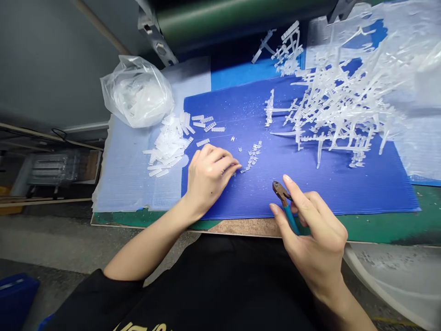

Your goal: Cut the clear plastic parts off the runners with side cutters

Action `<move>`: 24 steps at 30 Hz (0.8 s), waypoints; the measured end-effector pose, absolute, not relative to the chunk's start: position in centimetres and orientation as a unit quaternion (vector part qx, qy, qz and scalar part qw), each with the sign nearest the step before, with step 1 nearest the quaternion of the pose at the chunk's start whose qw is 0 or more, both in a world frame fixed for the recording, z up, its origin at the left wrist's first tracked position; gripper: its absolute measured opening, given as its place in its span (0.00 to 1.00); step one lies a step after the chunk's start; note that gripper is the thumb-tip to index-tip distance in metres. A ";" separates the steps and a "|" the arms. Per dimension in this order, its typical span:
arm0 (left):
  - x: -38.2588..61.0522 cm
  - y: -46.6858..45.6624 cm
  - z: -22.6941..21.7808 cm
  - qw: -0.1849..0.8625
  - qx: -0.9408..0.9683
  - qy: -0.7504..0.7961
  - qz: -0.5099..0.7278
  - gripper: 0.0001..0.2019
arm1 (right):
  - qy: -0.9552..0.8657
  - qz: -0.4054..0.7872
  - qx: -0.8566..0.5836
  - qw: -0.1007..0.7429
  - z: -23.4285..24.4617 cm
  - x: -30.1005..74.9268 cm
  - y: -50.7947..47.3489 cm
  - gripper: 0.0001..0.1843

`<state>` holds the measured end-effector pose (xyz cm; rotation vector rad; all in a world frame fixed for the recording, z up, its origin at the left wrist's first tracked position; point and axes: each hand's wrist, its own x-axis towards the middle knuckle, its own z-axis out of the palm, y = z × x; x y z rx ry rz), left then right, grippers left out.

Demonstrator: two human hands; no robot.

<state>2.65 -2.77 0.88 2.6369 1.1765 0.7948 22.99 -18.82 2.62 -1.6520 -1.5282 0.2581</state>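
Note:
My left hand [211, 177] rests over the blue corrugated sheet [220, 197], thumb and fingers pinched together; what they hold, if anything, is too small to make out. Just right of its fingertips lies a loose cluster of small clear plastic pieces [253, 158]. In my right hand [315, 225] is a pair of side cutters [283, 195] with teal handles, jaws pointing up and to the left. Left of my left hand spreads a pile of flat white plastic strips [168, 145]. A large heap of clear plastic sprues [337, 105] covers the sheet's right side.
A clear plastic bag [138, 94] stands at the back left. Across the back runs a dark green roller [241, 20] with a metal bracket [160, 46]. The green table edge [375, 225] is in front, and a white tub [389, 276] sits below it at right.

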 end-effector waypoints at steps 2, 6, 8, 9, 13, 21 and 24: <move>3.6 0.1 1.4 0.056 0.888 0.364 0.275 0.05 | -0.602 0.112 -0.657 0.440 2.5 23.8 -19.2 0.35; 7.2 7.3 2.6 0.101 0.921 0.290 0.238 0.15 | -0.582 0.107 -0.664 0.457 2.4 25.3 -20.0 0.37; 9.2 10.4 2.9 0.150 0.954 0.204 0.159 0.13 | -0.572 0.097 -0.668 0.465 2.3 25.9 -20.2 0.37; 10.1 11.6 2.9 0.167 0.966 0.158 0.119 0.13 | -0.568 0.093 -0.671 0.469 2.3 26.2 -20.2 0.37; 12.0 13.5 2.9 0.185 0.979 0.071 0.043 0.10 | -0.565 0.086 -0.669 0.476 2.5 26.7 -20.4 0.36; 7.1 5.3 5.6 0.282 0.858 0.173 0.393 0.06 | -0.428 0.341 -0.613 0.570 3.8 26.4 -15.9 0.13; 4.9 1.6 5.5 0.363 0.790 0.152 0.470 0.05 | -0.328 0.515 -0.487 0.624 4.8 25.3 -11.9 0.18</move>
